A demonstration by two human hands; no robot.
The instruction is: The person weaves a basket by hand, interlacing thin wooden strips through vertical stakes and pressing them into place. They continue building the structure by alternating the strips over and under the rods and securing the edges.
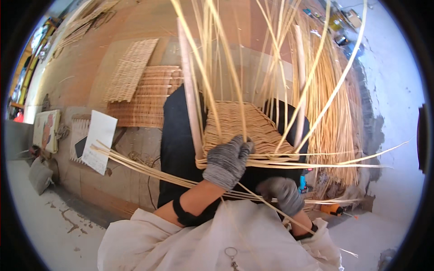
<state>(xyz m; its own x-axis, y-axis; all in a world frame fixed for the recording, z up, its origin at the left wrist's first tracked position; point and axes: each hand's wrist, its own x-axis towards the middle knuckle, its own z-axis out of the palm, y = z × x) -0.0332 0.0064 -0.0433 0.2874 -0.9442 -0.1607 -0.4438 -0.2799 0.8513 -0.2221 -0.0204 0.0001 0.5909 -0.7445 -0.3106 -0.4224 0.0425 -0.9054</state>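
Our left forearm [195,198] angles up and rightward, its gray-gloved left hand [226,165] reaching forward, back uppermost; our gloved right hand [284,193] blurs closer to our torso [212,244], right forearm [301,222] slanting up leftward.

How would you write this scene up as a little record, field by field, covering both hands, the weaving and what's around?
Work: flat tan woven wicker panel on the black-clothed lap, between two smooth pale wooden posts
Left hand: gloved in gray knit, touching the panel's near edge
Right hand: gloved in gray knit, blurred, nearer the body; its grip is unclear
Left side: tan woven mat overlapping a reddish-brown one; white rectangular paper sheet
Right side: big bundle of long straw-coloured rods
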